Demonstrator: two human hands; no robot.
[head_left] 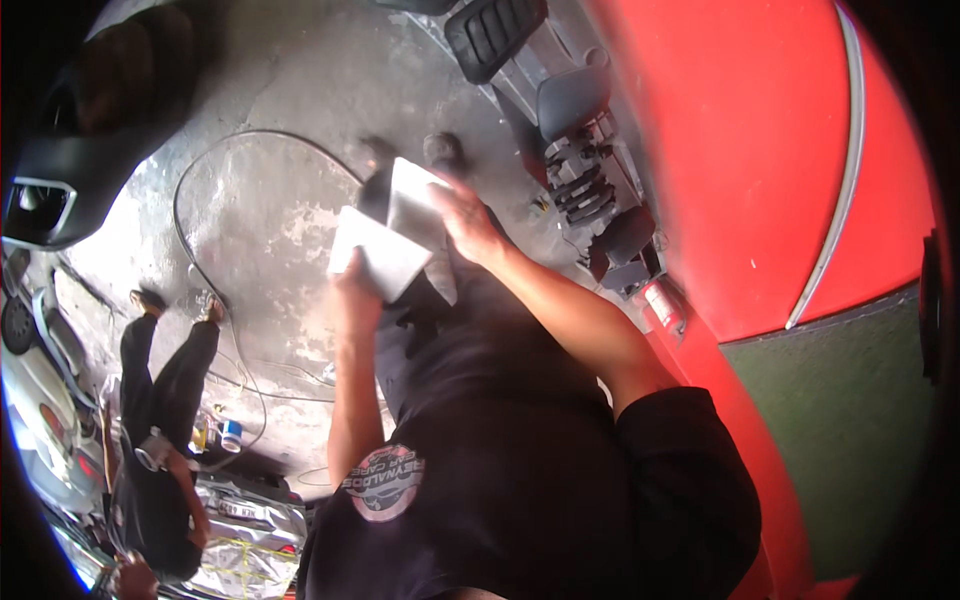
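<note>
My left hand point(354, 292) is closed on the near edge of a pale rectangular sheet point(378, 252), its thumb lying on top. Just to the right and a little farther off, my right hand point(468, 222) grips a second pale piece point(415, 196) by its right side. The two pieces meet or overlap in front of my body; I cannot tell whether they are separate or parts of one folded sheet. Glare and blur hide their material. A greyer flap point(440, 275) hangs below them, between my hands.
A red vehicle panel point(740, 150) rises on the right, with black padded parts point(575, 105) and a small red-and-white can point(663, 304) beside it. A dark hose point(178, 200) curves over the concrete floor point(290, 240). A person in dark clothes point(160, 400) stands left, near a blue-and-white can point(231, 435).
</note>
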